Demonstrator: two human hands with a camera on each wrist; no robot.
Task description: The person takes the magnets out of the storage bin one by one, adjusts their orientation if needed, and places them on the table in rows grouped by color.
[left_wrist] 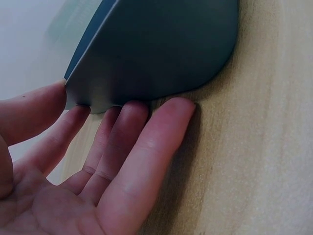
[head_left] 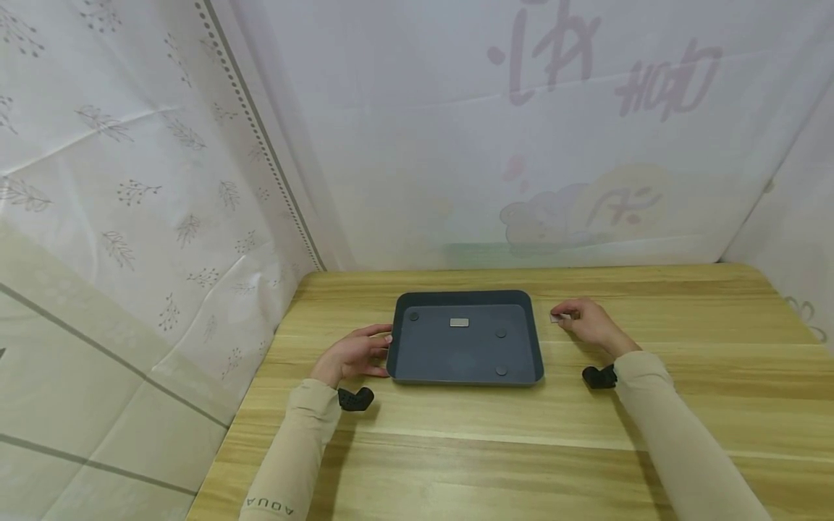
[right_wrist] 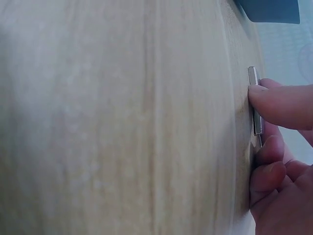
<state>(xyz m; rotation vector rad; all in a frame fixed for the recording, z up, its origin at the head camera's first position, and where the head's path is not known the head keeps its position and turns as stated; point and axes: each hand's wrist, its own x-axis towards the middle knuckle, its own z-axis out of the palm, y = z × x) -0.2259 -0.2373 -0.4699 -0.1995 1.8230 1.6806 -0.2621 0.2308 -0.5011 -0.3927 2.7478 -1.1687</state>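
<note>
Small flat silver bar point(head_left: 557, 318) lies on the wooden table point(head_left: 684, 405), right hand point(head_left: 589, 323) pinching it. Left hand point(head_left: 355, 354), fingers straight, touches the dark tray point(head_left: 536, 340).

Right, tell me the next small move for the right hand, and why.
Probably lift the small metal bar off the table and carry it left over the tray. The right hand already pinches it beside the tray's right rim, a similar bar already lies inside, and the left hand touches the tray's left edge.
</note>
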